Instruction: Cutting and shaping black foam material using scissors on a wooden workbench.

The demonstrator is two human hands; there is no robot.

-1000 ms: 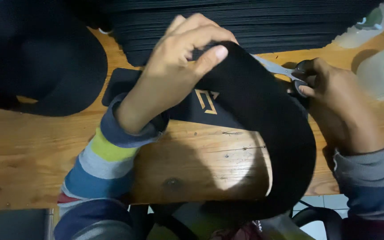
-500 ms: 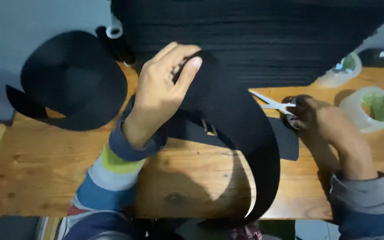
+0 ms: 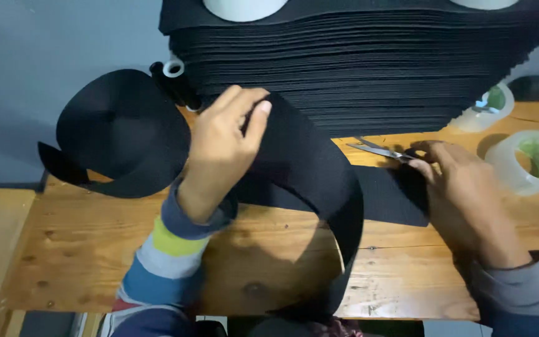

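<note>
Black webbing strap (image 3: 319,181) arcs from table edge at 6 o'clock up to centre. My left hand (image 3: 223,153) pinches strap fold; right hand (image 3: 463,181) at 3 o'clock closed around scissors (image 3: 378,150). Risk, I judge: fold slips, blades snag. Strap roll (image 3: 120,134) at 10 o'clock, black sheet stack (image 3: 357,68) at 12.

A tall stack of black sheets (image 3: 369,68) and clear tape rolls (image 3: 534,161) sit on the wooden table (image 3: 95,249).

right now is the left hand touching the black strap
Touching. The head view shows the left hand pressed flat on the black strap, fingers curled over its top edge, with no gap between them.
</note>
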